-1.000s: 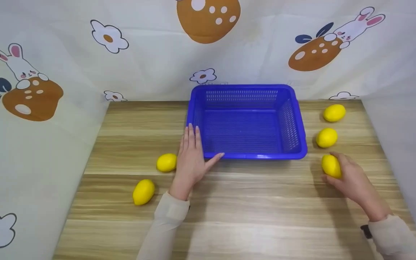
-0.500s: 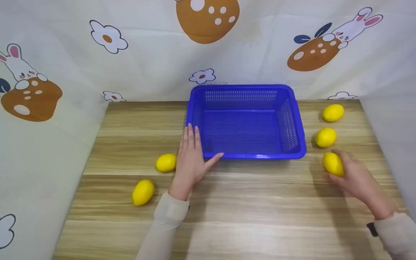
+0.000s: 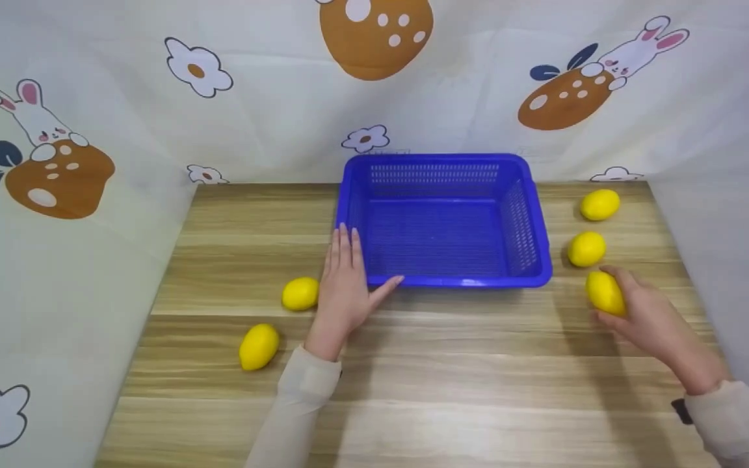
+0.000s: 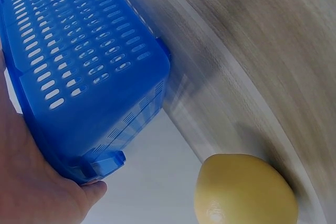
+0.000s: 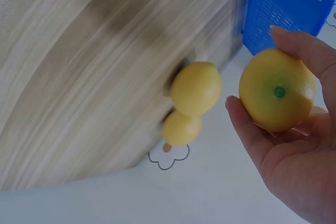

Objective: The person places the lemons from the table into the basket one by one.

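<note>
From the head, we are resting our straight-fingered left hand (image 3: pixel 343 286) on the blue basket (image 3: pixel 459 282) and gripping a yellow lemon (image 3: pixel 604 292) in our right hand (image 3: pixel 654 323), to the basket's right. From the left wrist, our left hand is touching the basket's edge; we should be pressing softly. From the right wrist, we are pinching the lemon's sides and should be squeezing gently

The right hand (image 3: pixel 651 318) hides the right side of the held lemon (image 3: pixel 603 292). The left hand (image 3: pixel 345 286) covers the blue plastic basket (image 3: pixel 459 282) at its near left corner. The near edge crops the left sleeve (image 3: pixel 300 396); the black item (image 3: pixel 682 411) at the right cuff (image 3: pixel 722 413) is too small to name. The left wrist view cuts off a left-side lemon (image 4: pixel 244 192).
</note>
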